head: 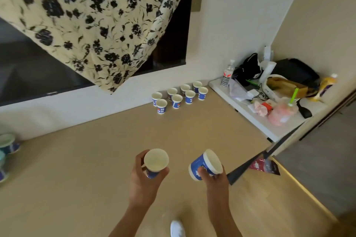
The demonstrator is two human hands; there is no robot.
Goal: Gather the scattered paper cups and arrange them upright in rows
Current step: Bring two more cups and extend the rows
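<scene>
Head view: left hand [143, 176] grips an upright cup [155, 162]; right hand [212, 177] grips a tilted cup [206, 164]; eight cups [180, 95] stand in rows by the wall.

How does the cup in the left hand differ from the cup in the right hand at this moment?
The left hand's cup is held nearly upright, mouth toward the camera; the right hand's cup is tilted, its mouth facing up and right. The left cup's blue side is mostly hidden; the right cup's shows. Both are blue-and-white paper cups and look empty.

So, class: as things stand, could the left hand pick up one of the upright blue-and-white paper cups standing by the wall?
Probably not: the left hand already holds a cup, and the rows stand far across open floor.
</scene>
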